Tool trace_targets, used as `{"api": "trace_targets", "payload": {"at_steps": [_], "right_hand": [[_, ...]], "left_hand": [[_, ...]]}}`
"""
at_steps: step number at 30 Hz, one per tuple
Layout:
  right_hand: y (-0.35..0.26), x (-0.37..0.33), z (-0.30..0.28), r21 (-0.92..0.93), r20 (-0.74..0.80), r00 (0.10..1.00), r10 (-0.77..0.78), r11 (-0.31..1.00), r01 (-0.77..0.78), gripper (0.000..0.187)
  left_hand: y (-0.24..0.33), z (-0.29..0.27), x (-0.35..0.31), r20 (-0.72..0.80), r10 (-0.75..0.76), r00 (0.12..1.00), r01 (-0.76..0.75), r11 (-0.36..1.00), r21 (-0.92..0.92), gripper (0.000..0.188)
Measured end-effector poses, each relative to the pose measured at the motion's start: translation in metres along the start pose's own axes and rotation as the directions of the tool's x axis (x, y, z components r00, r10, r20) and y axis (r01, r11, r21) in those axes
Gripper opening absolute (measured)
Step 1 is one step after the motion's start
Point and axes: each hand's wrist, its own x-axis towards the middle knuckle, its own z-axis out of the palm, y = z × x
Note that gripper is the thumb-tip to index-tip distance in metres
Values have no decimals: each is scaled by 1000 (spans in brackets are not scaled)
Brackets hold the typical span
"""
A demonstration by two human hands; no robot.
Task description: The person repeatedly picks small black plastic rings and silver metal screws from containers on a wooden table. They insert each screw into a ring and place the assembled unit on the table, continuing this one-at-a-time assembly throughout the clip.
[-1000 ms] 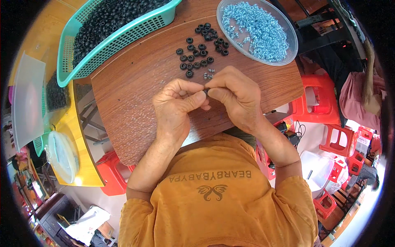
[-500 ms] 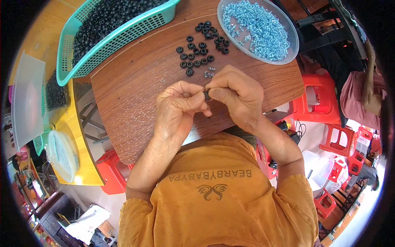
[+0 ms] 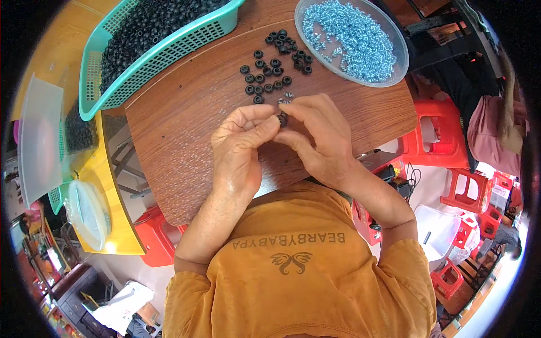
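Between the thumb and fingers of my left hand (image 3: 239, 141) is a small black ring-shaped part (image 3: 283, 119), held above the wooden table. My right hand (image 3: 324, 138) is right beside it, thumb and index finger parted, the index fingertip close to the part's upper side. Whether that fingertip touches the part I cannot tell. Just beyond my fingers lie a few small shiny metallic pieces (image 3: 287, 96), partly hidden by my right hand. Several more black ring-shaped parts (image 3: 268, 72) are spread on the table farther off, some bunched together.
A turquoise plastic basket (image 3: 169, 63) full of black parts stands at the far left. At the far right a clear round tub (image 3: 403, 65) holds many small shiny blue-silver pieces. Red stools (image 3: 434, 135) stand beyond the wooden table's (image 3: 174, 141) right edge; a yellow table (image 3: 107, 197) is at left.
My right thumb has moved away from the black part, and the right hand's fingers have parted. Both hands have shifted slightly away from my body; the part stays in my left hand.
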Motion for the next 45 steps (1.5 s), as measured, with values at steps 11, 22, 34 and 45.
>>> {"api": "trace_targets", "payload": {"at_steps": [11,22,34,45], "right_hand": [[-2,4,0,-28,-38,995,-89,996,88,34],[8,6,5,23,-124,942,-312,948,317,30],[10,6,1,26,-155,965,-213,975,220,26],[23,29,-8,-103,-24,947,-321,943,317,26]], "left_hand": [[6,3,-6,79,34,996,-39,997,69,30],[5,3,-11,76,81,994,-82,997,13,35],[7,10,-10,87,61,994,-69,993,96,31],[-1,3,-3,79,84,993,-94,985,141,29]]}}
